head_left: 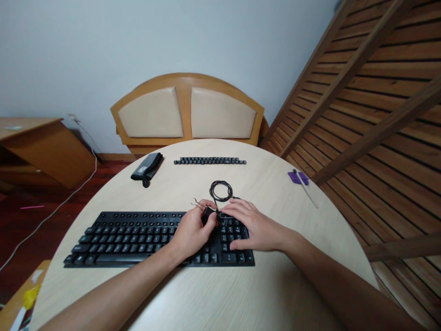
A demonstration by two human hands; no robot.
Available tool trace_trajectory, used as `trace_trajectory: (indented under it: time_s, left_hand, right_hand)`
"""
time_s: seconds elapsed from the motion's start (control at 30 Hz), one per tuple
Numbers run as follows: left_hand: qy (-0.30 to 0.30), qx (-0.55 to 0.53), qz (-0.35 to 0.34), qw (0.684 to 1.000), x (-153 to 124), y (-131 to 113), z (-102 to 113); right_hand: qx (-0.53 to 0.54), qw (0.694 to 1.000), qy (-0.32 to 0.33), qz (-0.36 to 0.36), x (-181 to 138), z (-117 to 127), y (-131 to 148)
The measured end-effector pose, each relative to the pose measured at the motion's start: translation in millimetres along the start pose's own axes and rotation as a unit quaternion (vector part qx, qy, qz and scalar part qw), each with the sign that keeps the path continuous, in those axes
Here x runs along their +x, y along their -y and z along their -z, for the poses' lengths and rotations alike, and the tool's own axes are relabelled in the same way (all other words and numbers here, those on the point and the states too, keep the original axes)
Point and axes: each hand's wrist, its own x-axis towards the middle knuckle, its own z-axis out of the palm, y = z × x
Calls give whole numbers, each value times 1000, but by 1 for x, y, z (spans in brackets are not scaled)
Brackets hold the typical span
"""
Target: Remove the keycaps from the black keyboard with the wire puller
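Observation:
A black full-size keyboard (124,248) lies across the table. Bare switches show in its upper rows, where keycaps are off. My left hand (191,232) is closed around a small black tool with thin bent wires (198,203) sticking out, which looks like a wire keycap puller. More thin wire shows on its other side, above the number pad. My right hand (258,225) rests with fingers apart over the number pad, its fingertips close to the wire end; whether they touch it I cannot tell. Loose keycaps (210,161) stand in rows behind the keyboard.
The keyboard's coiled black cable (221,191) lies behind my hands. A dark pouch (148,167) is at the back left. On the right, a thin brush-like stick (306,188) lies across a purple cloth (295,178). The round table (282,276) meets a slatted wooden screen (365,138).

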Motion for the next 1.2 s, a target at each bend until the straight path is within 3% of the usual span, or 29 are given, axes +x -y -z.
trace_trajectory:
  time_s: [0.27, 0.9, 1.2]
  left_hand:
    - [2, 15, -4, 1000, 1, 3, -2]
    - [30, 59, -41, 997, 3, -3, 1]
    - [-27, 123, -64, 990, 3, 2, -4]
  right_hand:
    - [-15, 997, -71, 32, 0, 3, 0]
    - [-34, 995, -89, 28, 1, 2, 5]
    - [-27, 994, -106, 28, 2, 1, 6]
